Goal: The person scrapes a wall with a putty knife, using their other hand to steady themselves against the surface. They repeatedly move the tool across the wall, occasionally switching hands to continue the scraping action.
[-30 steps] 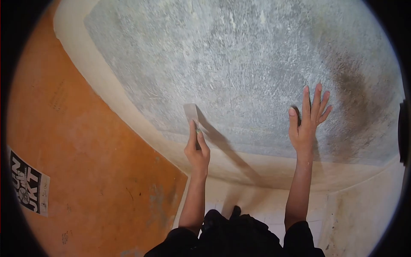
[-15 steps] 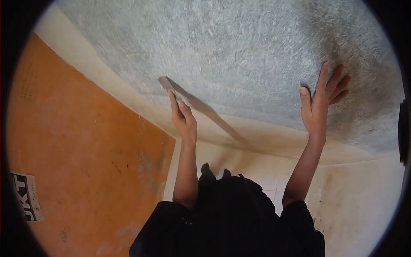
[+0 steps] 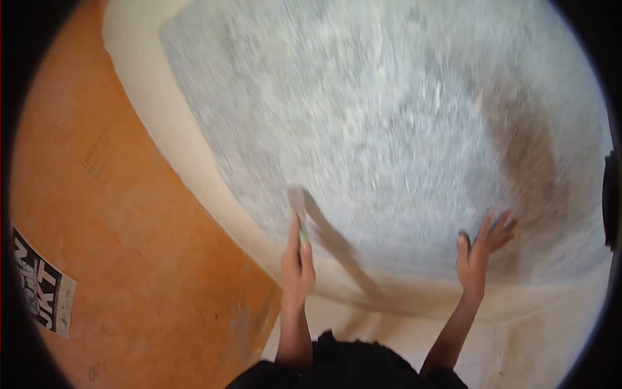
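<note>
My left hand [image 3: 298,269] is closed around the handle of a scraper [image 3: 297,196]. Its greyish blade points up against a rough grey patch [image 3: 363,117] of wall, near the patch's lower left part; motion blur hides whether the edge touches. A small bit of green shows at the handle, most of which my fingers cover. To the right, my right hand [image 3: 476,256] has its fingers spread at the grey surface and holds nothing.
A cream border [image 3: 188,149] runs round the grey patch. On the left stands an orange wall [image 3: 155,259] with scribbles and a black-and-white sticker [image 3: 48,285]. A dark object [image 3: 610,201] shows at the right edge. Shadows of my arms fall on the wall.
The view has tilted upward, so both hands and the scraper sit lower in the frame and more of the grey patch shows. Left hand still grips the scraper; right hand stays spread.
</note>
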